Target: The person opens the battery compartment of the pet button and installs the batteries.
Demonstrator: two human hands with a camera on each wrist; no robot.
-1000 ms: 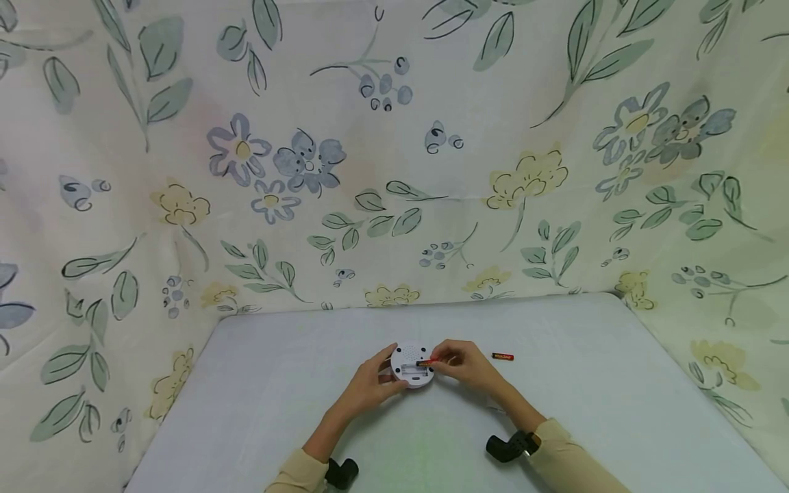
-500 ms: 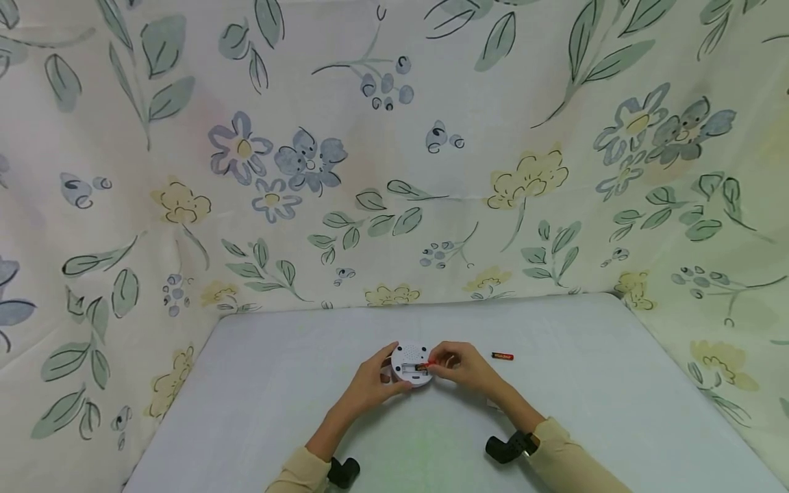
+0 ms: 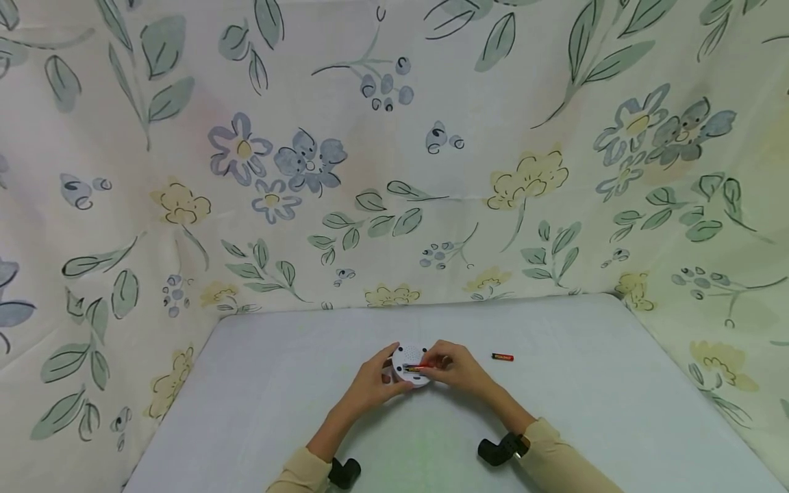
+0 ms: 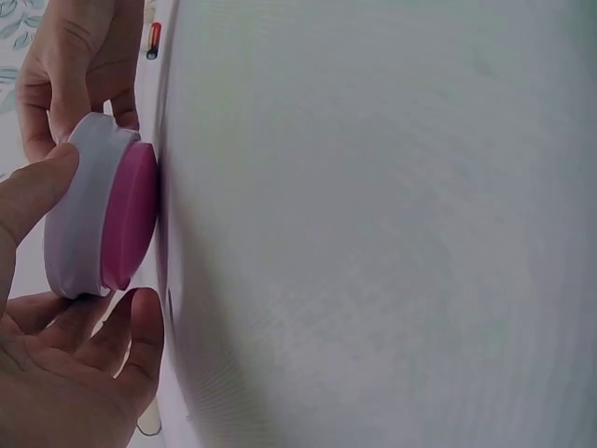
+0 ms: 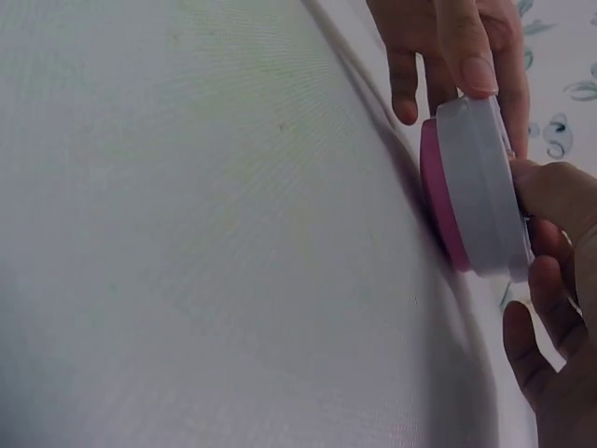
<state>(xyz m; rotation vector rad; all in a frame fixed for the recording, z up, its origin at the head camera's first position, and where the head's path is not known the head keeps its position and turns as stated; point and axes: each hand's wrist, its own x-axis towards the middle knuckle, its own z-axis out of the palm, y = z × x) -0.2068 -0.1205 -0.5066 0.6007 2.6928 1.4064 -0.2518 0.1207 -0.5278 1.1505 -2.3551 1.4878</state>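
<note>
A round white device [image 3: 408, 354] with speaker holes and small dark feet lies with its battery slot facing up; the wrist views show its pink far side [image 4: 131, 219]. My left hand [image 3: 368, 385] grips its rim, thumb on the near edge and fingers around the far left side. With thumb and fingers, my right hand [image 3: 455, 365] pinches a red and black battery [image 3: 411, 368], which lies lengthwise over the slot. The right fingers cover the battery's right end. In the right wrist view, the device's white side wall [image 5: 478, 182] hides the battery.
A second red and black battery [image 3: 502, 357] lies on the white tabletop [image 3: 277, 383], right of my right hand. Floral cloth [image 3: 394, 157] hangs behind the table and along both sides. Black wrist cameras [image 3: 502, 449] sit on both forearms.
My right hand has moved slightly left with the battery, which went from slanting above the slot to lying along it. The left hand keeps its grip on the device.
</note>
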